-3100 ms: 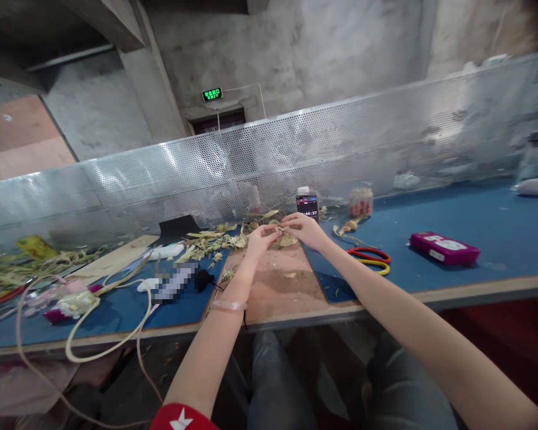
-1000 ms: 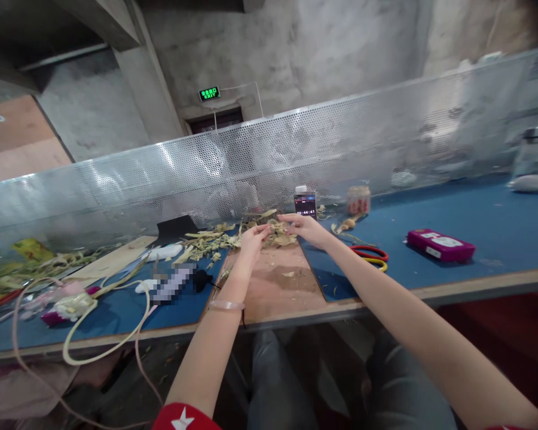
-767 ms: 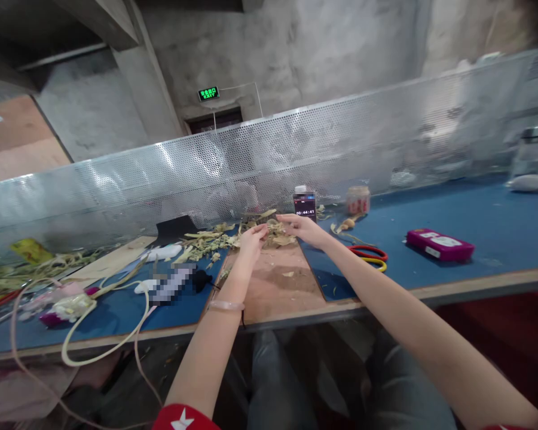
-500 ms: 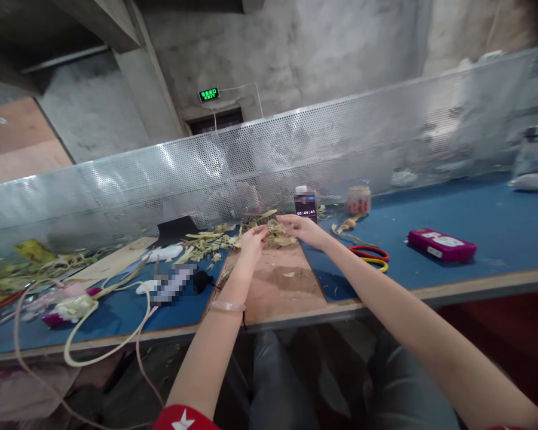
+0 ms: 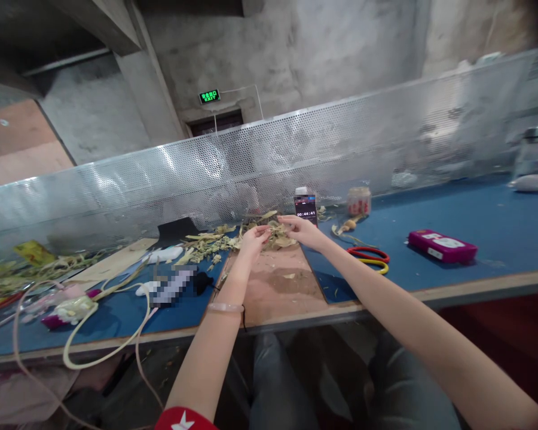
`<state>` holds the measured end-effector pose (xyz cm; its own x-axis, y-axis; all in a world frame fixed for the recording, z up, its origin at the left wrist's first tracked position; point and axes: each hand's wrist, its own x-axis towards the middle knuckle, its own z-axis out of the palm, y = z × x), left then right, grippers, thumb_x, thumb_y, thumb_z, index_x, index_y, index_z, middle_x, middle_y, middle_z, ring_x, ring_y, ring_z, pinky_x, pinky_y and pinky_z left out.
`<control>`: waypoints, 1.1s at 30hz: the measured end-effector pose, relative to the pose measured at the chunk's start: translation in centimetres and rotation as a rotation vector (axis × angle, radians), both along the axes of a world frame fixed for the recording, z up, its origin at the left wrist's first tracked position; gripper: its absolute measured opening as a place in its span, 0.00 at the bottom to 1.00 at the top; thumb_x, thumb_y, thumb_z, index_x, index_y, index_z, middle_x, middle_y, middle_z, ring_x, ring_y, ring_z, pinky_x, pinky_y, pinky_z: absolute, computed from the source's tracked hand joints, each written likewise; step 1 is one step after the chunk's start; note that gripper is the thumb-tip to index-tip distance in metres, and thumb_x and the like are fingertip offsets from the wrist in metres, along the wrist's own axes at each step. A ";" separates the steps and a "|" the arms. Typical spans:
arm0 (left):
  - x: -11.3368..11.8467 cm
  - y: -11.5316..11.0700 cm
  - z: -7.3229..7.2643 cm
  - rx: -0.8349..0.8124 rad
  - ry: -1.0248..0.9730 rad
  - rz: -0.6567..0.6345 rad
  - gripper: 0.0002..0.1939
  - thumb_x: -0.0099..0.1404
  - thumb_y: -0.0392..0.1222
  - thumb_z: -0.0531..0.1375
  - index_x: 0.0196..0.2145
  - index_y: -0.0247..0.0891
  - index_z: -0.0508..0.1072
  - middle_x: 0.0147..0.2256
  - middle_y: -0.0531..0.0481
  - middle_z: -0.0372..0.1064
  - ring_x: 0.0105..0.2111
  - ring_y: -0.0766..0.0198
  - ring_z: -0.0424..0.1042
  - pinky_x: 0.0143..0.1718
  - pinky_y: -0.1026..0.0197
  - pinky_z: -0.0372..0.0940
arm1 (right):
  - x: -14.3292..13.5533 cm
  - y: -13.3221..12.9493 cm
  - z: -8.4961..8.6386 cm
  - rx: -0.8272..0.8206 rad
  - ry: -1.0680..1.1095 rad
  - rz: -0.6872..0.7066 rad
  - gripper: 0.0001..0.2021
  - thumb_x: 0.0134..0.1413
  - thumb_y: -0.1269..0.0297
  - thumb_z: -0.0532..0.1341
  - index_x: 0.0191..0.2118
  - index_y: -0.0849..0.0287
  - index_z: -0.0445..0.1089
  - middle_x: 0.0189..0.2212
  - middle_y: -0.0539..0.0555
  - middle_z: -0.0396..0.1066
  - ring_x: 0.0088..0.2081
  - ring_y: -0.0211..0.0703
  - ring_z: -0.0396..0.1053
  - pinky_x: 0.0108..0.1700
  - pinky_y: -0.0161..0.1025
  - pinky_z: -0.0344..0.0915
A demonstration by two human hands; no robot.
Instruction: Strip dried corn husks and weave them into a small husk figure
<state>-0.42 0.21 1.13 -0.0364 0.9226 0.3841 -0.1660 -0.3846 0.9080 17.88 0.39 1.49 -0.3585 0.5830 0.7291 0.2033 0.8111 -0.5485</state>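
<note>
Both my hands reach over a pile of dried, yellow-green plant pieces [image 5: 283,242] at the back of a bare wooden board. My left hand [image 5: 255,240] is closed in a pinch at the pile's left side; what its fingertips hold is too small to make out. Across from it, my right hand [image 5: 303,232] hovers at the pile's right edge, its index finger stretched out and its thumb apart below. More dried plant bits [image 5: 210,245] lie scattered left of the pile. A phone showing a timer [image 5: 305,209] stands upright just behind my right hand.
Red and yellow rings [image 5: 373,260] and a magenta box [image 5: 442,246] lie on the blue tabletop to the right. A clear jar [image 5: 359,201] stands behind. Looped cables [image 5: 83,364] hang over the left front edge. A perforated metal panel [image 5: 233,158] closes off the back.
My left hand has shifted very slightly right, its fingertips nearer my right hand. My right hand stays almost where it was, and the timer's screen shows more fully behind it.
</note>
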 end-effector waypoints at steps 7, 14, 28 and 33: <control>0.0 0.1 -0.1 0.060 0.117 0.017 0.16 0.43 0.40 0.67 0.32 0.33 0.73 0.27 0.48 0.72 0.25 0.69 0.67 0.28 0.66 0.60 | -0.5 -0.6 0.0 -0.026 0.055 -0.045 0.17 0.48 0.61 0.60 0.45 0.60 0.71 0.44 0.57 0.69 0.30 0.36 0.68 0.33 0.34 0.66; 0.3 0.0 -0.1 0.154 0.184 -0.012 0.15 0.46 0.39 0.66 0.34 0.33 0.73 0.32 0.46 0.73 0.33 0.65 0.70 0.40 0.62 0.62 | -0.8 0.3 -0.6 0.040 0.082 -0.121 0.14 0.48 0.60 0.60 0.40 0.59 0.73 0.42 0.57 0.71 0.31 0.37 0.69 0.33 0.34 0.67; 0.8 -1.3 0.6 0.205 0.216 -0.062 0.15 0.47 0.37 0.65 0.36 0.35 0.72 0.38 0.45 0.72 0.38 0.64 0.70 0.45 0.59 0.61 | -1.2 -0.2 -0.6 0.107 0.138 -0.172 0.12 0.49 0.60 0.59 0.39 0.58 0.73 0.41 0.57 0.71 0.38 0.42 0.69 0.39 0.37 0.66; 0.9 -1.1 0.5 0.220 0.234 -0.028 0.12 0.48 0.38 0.64 0.33 0.35 0.73 0.36 0.45 0.72 0.37 0.63 0.69 0.44 0.58 0.61 | -1.2 -0.4 -0.4 0.133 0.140 -0.192 0.12 0.48 0.61 0.60 0.38 0.58 0.74 0.40 0.57 0.72 0.39 0.43 0.70 0.40 0.38 0.66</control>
<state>0.52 -0.93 1.67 0.1002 0.8158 0.5696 0.0240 -0.5743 0.8183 16.70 -0.05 1.11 -0.1413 0.5266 0.8383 0.2900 0.8317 -0.4736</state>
